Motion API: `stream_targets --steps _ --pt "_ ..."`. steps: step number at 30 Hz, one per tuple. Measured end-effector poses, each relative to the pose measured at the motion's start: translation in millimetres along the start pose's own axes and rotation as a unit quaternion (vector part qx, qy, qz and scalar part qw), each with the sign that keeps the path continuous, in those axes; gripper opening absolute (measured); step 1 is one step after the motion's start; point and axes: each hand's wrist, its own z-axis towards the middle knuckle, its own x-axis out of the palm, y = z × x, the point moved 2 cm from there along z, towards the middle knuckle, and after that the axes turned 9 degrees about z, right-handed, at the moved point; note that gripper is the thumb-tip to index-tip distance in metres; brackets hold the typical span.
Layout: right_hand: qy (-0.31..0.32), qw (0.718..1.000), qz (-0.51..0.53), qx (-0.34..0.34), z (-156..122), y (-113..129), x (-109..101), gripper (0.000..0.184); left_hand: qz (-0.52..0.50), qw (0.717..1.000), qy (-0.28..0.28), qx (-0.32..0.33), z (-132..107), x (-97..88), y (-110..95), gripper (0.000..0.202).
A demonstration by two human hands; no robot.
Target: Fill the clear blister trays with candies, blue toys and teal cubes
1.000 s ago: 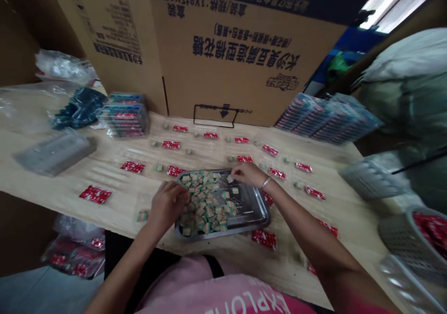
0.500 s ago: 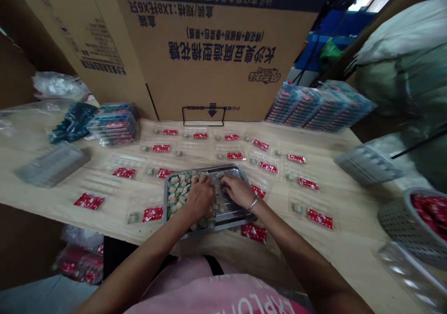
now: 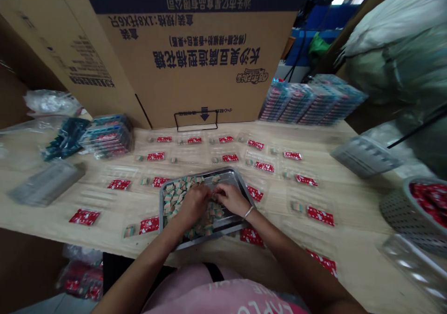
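A shallow metal tray (image 3: 240, 179) lies in front of me, its left part heaped with small tan-and-green layered candy pieces (image 3: 176, 193). My left hand (image 3: 196, 203) is over the heap, fingers curled and pressed together. Close beside it, my right hand (image 3: 231, 199), with a bracelet at the wrist, has thumb and fingers drawn into a pinch. Both hands' fingertips nearly meet above the middle of the tray; what they hold is too small to make out. One loose candy piece (image 3: 216, 179) sits near the tray's far rim.
Around the tray lie clear plastic trays with red packets (image 3: 320, 215) and single candy pieces. A large cardboard box (image 3: 202, 81) stands behind. Packaged stacks (image 3: 307, 102) are at the back right, another stack (image 3: 107, 136) at left. A grey basket (image 3: 398, 211) of red packets stands right.
The view has shifted slightly. My hands have come closer together over the tray, the right one moving left toward the left hand's fingertips.
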Motion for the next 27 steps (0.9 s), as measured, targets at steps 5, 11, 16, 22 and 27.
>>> stream_targets --steps 5,11,16,22,27 --pt "0.029 0.990 0.133 0.021 -3 0 0 0.006 -0.270 0.955 -0.044 -0.114 -8 4.5 11 0.016" --pt "0.010 0.990 0.136 0.023 -3 5 3 0.006 -0.450 0.877 -0.010 -0.168 -14 3.3 6 0.016" --pt "-0.034 0.983 0.178 -0.008 -8 15 1 0.009 -0.531 0.814 -0.043 -0.232 -16 -3.3 7 0.020" --pt "-0.018 0.944 0.330 0.019 -14 22 8 0.017 -0.577 0.770 -0.080 -0.260 -23 -9.1 2 0.024" --pt "-0.050 0.957 0.285 0.009 -21 25 16 0.010 -0.603 0.755 -0.053 -0.253 -30 -11.9 -5 0.025"
